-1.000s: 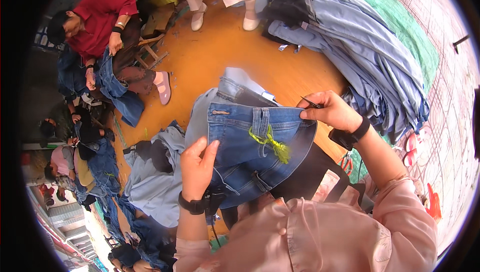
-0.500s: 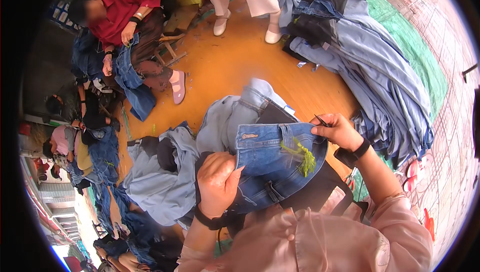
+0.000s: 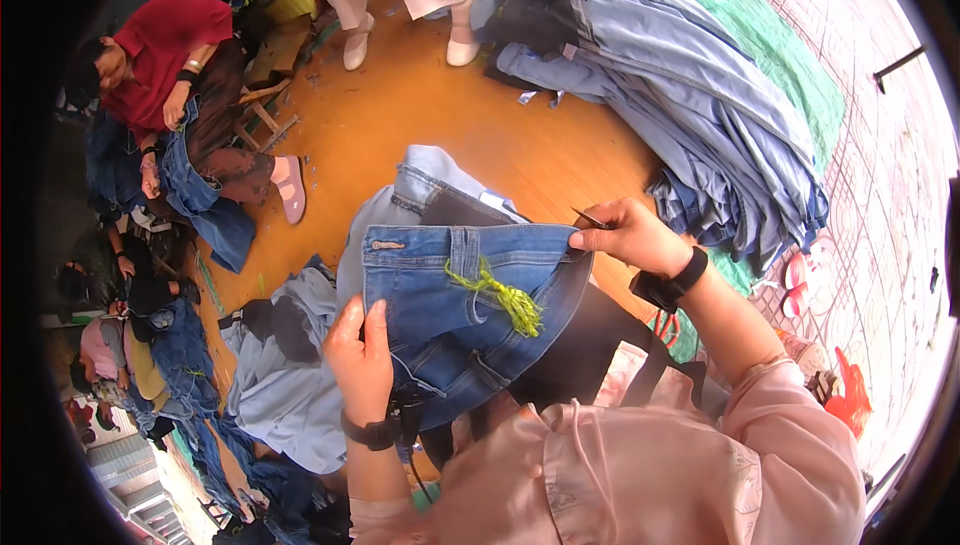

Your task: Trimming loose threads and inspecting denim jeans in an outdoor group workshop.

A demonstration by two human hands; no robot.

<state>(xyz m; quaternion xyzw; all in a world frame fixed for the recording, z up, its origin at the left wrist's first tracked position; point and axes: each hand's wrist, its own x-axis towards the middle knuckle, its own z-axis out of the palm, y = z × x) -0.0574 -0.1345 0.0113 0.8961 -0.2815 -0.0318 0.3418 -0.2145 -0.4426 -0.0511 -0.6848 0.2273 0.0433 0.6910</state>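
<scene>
A pair of blue jeans is stretched between my hands, its waistband on top with the buttonhole at the left end. My left hand grips the front edge below that end, thumb and fingers upright against the denim. At the other end of the waistband, my right hand pinches the cloth. A small dark pointed tool, perhaps thread snips, sticks out of the same hand; its rest is hidden by the fingers. A tuft of yellow-green threads hangs on the denim below a belt loop.
Light blue jeans lie heaped at the left, and a large pile of jeans spreads on the right over green sheeting. A person in red sits at the left handling denim. Red-handled scissors lie beyond my right forearm.
The whole view has shifted, so most things sit further left. My left hand has turned its fingers upward on the edge, and the jeans show more of their front.
</scene>
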